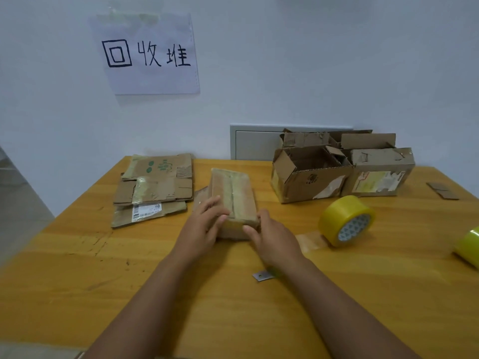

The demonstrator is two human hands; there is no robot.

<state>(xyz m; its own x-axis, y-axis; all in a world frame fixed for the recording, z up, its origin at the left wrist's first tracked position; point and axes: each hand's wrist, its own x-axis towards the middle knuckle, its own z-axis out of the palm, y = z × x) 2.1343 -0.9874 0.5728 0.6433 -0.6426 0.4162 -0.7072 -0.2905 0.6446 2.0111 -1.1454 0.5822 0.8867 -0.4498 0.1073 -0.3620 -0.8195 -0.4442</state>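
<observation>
1. Head view: the left hand [204, 224] grips the near left corner of a small taped box [233, 190], with its fingers curled over the top edge.
2. The right hand [272, 237] grips the near right corner. Its thumb lies across the near end face and its fingers wrap round the side.
3. The box is at mid-counter [77, 255], between a stack of flattened cardboard [155, 187] on the left and two opened boxes [311, 177] on the right.
4. Its long axis runs away from the person toward the wall, the far end leaning slightly left. A tape seam follows that axis along the top.
5. A yellow tape roll [346, 220] stands on its rim to the right of the right hand, apart from the box.
</observation>
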